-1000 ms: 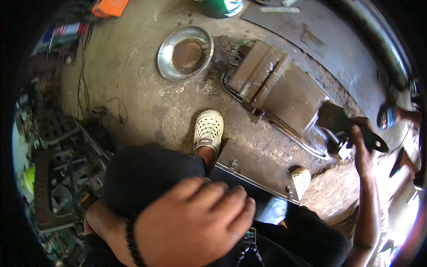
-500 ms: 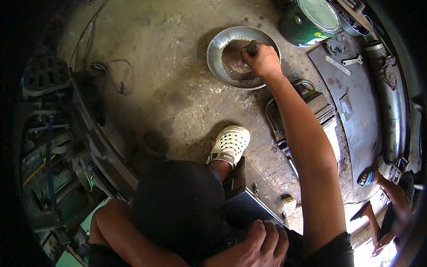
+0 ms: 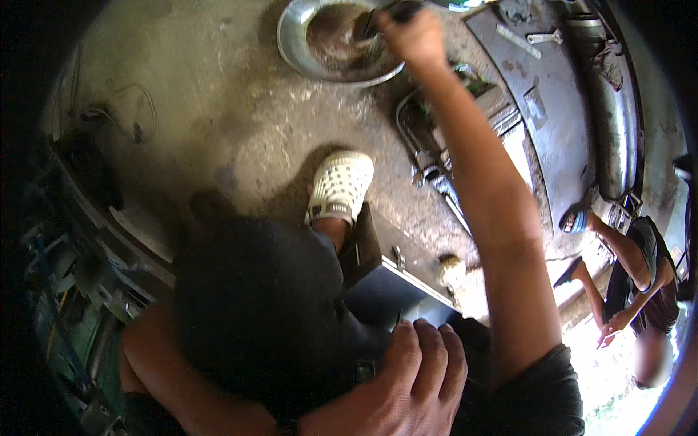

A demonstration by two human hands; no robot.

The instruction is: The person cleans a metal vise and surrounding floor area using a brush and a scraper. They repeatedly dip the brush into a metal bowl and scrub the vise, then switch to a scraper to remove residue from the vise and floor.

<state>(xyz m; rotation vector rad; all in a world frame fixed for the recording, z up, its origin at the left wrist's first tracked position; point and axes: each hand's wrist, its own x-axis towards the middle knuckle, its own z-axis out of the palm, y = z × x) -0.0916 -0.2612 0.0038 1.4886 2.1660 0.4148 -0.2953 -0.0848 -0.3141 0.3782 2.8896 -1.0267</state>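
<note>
My right hand (image 3: 416,38) is closed round the dark handle of a tool (image 3: 401,11), at the right side of a round metal pan (image 3: 294,51) on the floor. The tool's lower end reaches down over the pan; its shape is blurred and partly hidden by my fingers. A thin brownish layer covers the pan's bottom. My left hand (image 3: 407,381) lies low in the view, back up, fingers bent loosely over dark clothing beside a dark metal box (image 3: 396,298). Nothing shows in the left hand; its fingertips are partly hidden.
A bench vise (image 3: 483,109) and clamp-like metal frame (image 3: 408,134) lie right of the pan. Beyond them a steel sheet (image 3: 556,138) carries a wrench (image 3: 545,36) and flat bar (image 3: 518,40). A large pipe (image 3: 614,145) lies farther right, with another person (image 3: 640,269) nearby. Machinery (image 3: 80,291) stands left.
The whole view has shifted, so the pan and floor things sit higher and farther left. My right hand and tool have moved to the pan's right edge. My left hand stays resting.
</note>
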